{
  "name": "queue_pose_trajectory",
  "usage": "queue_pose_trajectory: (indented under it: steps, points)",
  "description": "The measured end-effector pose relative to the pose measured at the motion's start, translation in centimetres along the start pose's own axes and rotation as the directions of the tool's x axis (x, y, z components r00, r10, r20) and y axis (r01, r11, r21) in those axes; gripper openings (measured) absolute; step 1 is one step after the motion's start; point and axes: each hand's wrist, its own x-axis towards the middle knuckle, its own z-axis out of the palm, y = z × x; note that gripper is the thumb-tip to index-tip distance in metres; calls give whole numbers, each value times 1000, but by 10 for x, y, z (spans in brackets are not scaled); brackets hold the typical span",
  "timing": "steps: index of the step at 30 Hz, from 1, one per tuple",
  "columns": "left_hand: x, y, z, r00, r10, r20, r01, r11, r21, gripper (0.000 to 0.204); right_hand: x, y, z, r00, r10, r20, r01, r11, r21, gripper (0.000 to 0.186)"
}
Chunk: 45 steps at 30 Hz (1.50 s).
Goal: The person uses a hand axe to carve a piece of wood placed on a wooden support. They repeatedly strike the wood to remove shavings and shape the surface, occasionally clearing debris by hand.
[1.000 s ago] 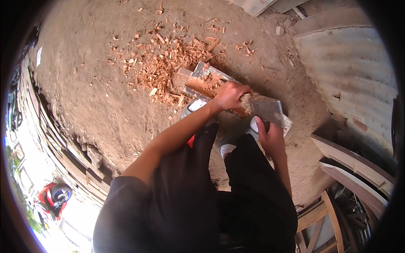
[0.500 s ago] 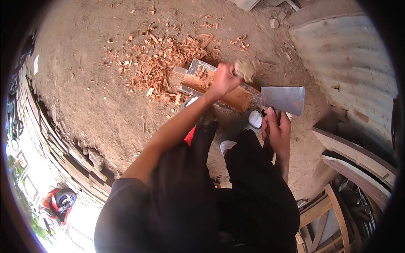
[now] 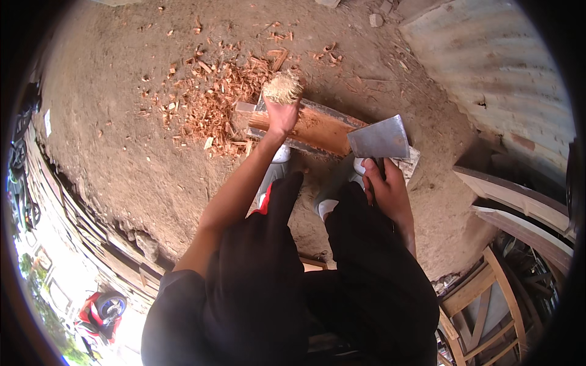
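Note:
A hollowed wooden beam (image 3: 328, 129), reddish-brown inside with grey weathered edges, lies across the ground in front of my feet. My left hand (image 3: 282, 117) is closed round a straw-coloured, frayed-ended block (image 3: 283, 88) over the beam's left end. Whether it is a stiff brush or a battered mallet I cannot tell. In my right hand (image 3: 389, 189) is a hatchet-like tool with a broad, flat steel blade (image 3: 381, 139), held by its dark handle. The blade overlaps the beam's right end in view; whether they touch is not clear.
Reddish shavings (image 3: 210, 113) are heaped left of the beam on the dirt floor (image 3: 165, 195). A corrugated metal sheet (image 3: 482, 79) leans at the right, above wooden panels (image 3: 519, 198) and a wooden frame (image 3: 473, 299). Beyond the left edge stands a red motorbike (image 3: 101, 317).
My left hand has swung left with the frayed block, from the beam's middle to its left end. Loose shavings inside the hollow are fewer. The blade has tilted and shifted slightly left.

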Motion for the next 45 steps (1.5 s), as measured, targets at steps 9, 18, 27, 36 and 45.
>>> queue_pose_trajectory:
  steps: [9, 18, 27, 36, 45]
  points:
    - [-26, -26, -1, 954, -61, 295, -6, 975, 220, 28, -1, -33, 7, 993, -106, 61, 111, 991, -80, 30]
    - [-30, 13, 35, 795, 310, 521, -532, 769, 355, 25, 15, -23, 13, 977, -208, 44, 198, 818, -540, 33]
    - [-17, 3, 53, 894, 116, 432, -368, 739, 565, 23, 44, -1, -1, 939, -344, -6, 313, 860, -404, 33]
    - [23, 14, 80, 999, 9, 50, -40, 749, 661, 26, 9, -28, -9, 984, 136, -111, -109, 969, 221, 37]
    - [-67, 13, 53, 778, -33, 628, -439, 686, 580, 31, -15, 14, -20, 946, 303, -118, -246, 905, 348, 36]
